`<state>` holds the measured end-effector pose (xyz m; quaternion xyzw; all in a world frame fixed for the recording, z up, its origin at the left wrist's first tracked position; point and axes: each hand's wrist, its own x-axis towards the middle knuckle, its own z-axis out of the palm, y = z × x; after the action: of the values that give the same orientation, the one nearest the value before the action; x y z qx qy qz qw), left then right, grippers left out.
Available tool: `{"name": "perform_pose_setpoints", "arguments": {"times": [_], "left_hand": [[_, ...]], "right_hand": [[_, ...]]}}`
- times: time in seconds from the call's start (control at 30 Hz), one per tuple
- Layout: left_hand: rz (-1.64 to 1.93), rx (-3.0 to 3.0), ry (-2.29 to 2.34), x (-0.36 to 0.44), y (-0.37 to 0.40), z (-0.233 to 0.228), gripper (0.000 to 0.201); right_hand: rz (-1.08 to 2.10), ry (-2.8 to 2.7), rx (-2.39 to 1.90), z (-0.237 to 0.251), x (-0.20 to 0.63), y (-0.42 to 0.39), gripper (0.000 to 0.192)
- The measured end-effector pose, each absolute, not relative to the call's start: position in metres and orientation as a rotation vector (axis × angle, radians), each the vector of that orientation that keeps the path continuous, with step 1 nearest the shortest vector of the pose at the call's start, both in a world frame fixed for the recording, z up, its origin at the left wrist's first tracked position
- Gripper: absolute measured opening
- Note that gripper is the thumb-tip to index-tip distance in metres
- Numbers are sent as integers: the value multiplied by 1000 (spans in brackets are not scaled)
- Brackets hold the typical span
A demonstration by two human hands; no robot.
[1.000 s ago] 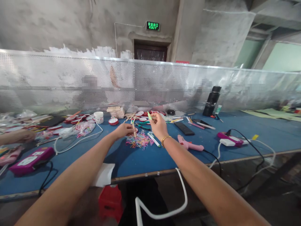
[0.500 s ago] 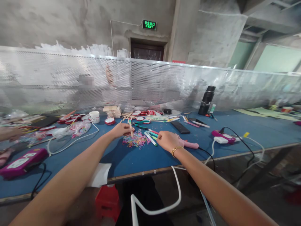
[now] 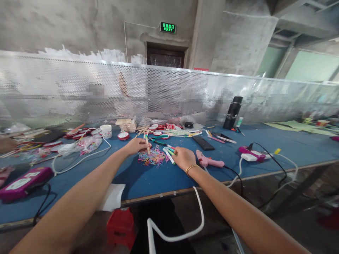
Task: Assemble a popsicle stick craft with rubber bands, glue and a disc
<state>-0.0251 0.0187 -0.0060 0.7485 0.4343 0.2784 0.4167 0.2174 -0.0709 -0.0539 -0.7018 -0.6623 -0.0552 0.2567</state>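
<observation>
Over the blue table (image 3: 148, 183), the left of the hands (image 3: 137, 146) pinches a stick (image 3: 146, 138), the right (image 3: 185, 158), shifted leftward, perhaps a marker (image 3: 172, 153).

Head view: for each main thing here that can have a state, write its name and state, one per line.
Left hand: closed on wooden stick
Wooden stick: held nearly upright
Right hand: at the markers, grip unclear
Markers: lying bunched
Colourful bands: loose pile
Pink glue gun: lying down
Black bottle: upright, capped
White cup: upright
Exit sign: lit

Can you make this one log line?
left hand: holding flat pale wooden stick | right hand: at slim coloured plastic pens | nearby: tangled multicoloured stringy pile
</observation>
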Motion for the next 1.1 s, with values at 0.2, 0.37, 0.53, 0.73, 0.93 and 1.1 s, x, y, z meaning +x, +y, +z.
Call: {"name": "perform_pose_setpoints", "arguments": {"times": [0.2,0.37,0.53,0.73,0.93,1.1], "left_hand": [[651,1907,1057,-24,12,-2,36],[667,1896,1035,-25,14,-4,37],[677,1905,1013,-26,17,-5,30],[696,1899,1014,-26,16,-6,27],[667,1925,1003,-26,19,-6,36],[660,1895,991,-27,20,-7,40]], "right_hand": [[-195,-1821,-1880,-48,220,-65,15],[-181,-1836,-1968,-30,231,-67,18],[-198,-1895,-1970,-28,216,-72,21],[-153,-2031,-2056,-33,192,-74,34],[-103,-2016,-2148,-31,197,-66,33],[-87,-2005,-2159,-27,198,-65,34]]}}
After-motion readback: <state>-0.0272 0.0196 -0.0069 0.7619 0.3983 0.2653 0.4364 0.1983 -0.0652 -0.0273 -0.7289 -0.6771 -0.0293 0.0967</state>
